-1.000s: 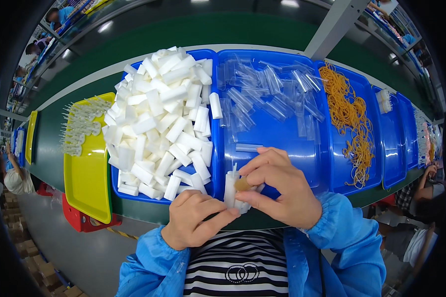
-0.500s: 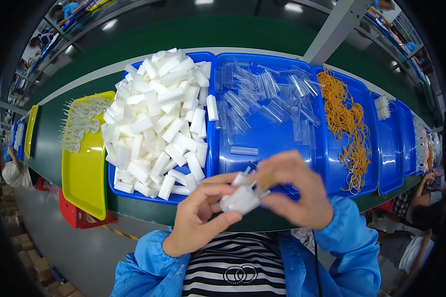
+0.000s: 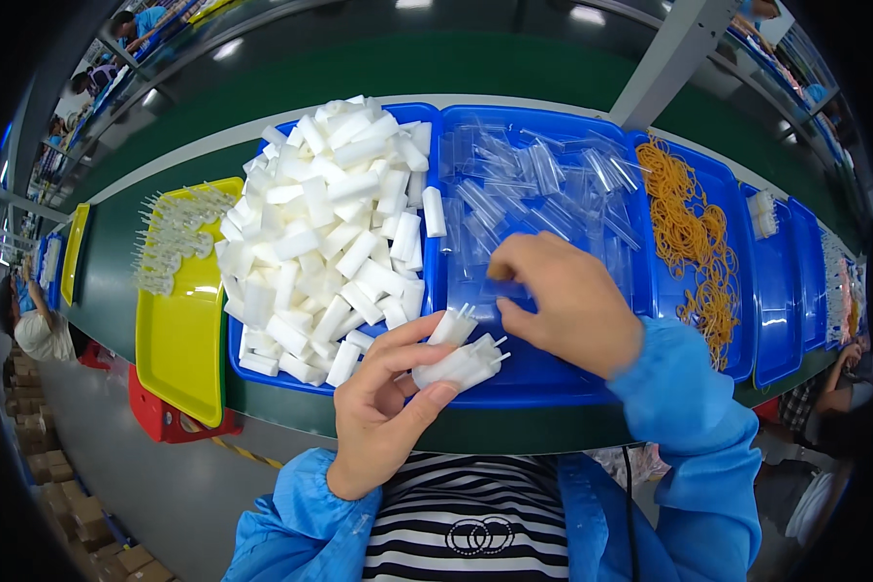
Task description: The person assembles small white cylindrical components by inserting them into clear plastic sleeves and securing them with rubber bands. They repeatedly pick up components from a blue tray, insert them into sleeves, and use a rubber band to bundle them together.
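My left hand (image 3: pixel 386 396) is closed round a small bunch of white foam pieces (image 3: pixel 456 363), held in front of the trays' near edge. Thin whitish rods stick out of their right ends. Over the middle tray, my right hand (image 3: pixel 565 303) reaches down with its fingers curled and the thumb apart from them. A brownish patch shows at its index fingertip. Clear plastic sleeves (image 3: pixel 538 170) lie loose in that tray, just beyond the right hand. Any sleeve directly under the fingers is hard to make out.
Left of the sleeves, a blue tray holds a tall heap of white foam pieces (image 3: pixel 306 228). A yellow tray (image 3: pixel 179 359) with pale spiky parts (image 3: pixel 179 228) stands further left. Orange rubber bands (image 3: pixel 694 233) fill a right-hand tray. A metal post (image 3: pixel 674 63) rises behind.
My right hand has left the foam pieces and moved up over the sleeve tray. My left hand keeps its hold, with the rod ends now showing. The whole view has shifted slightly.
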Tool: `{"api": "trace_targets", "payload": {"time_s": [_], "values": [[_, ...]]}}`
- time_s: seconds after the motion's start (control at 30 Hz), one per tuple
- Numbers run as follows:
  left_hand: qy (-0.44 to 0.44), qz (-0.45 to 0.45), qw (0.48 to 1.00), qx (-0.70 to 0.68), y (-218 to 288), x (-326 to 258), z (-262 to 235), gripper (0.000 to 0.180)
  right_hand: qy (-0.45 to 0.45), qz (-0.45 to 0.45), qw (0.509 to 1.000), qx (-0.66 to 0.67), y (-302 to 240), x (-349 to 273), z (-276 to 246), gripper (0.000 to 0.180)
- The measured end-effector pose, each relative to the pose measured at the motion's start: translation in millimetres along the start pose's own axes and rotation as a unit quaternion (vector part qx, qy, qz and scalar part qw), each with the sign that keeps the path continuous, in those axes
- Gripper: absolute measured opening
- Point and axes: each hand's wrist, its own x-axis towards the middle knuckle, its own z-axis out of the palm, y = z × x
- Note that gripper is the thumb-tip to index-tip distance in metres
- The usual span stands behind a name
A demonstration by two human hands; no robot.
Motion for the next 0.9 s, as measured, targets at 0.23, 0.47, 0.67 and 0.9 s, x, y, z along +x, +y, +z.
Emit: {"api": "trace_targets", "payload": {"time_s": [0.23, 0.47, 0.67, 0.9], "values": [[0.007, 0.0, 0.999, 0.039, 0.4, 3.1, 3.7, 0.029, 0.132, 0.168, 0.84, 0.499, -29.4, -23.8, -9.7, 0.033], [0.012, 0.01, 0.998, 0.065, 0.5, 3.3, 5.1, 0.029, 0.127, 0.151, 0.891, 0.41, -22.4, -24.4, -9.6, 0.027], [0.033, 0.018, 0.995, 0.09, -1.4, 0.7, 5.7, 0.029, 0.088, 0.16, 0.87, 0.458, -25.3, -22.8, -1.1, 0.027], [0.029, 0.026, 0.991, 0.132, -5.2, -2.6, 4.4, 0.027, 0.13, 0.053, 0.956, 0.257, -25.2, -25.0, 2.4, 0.028]]}}
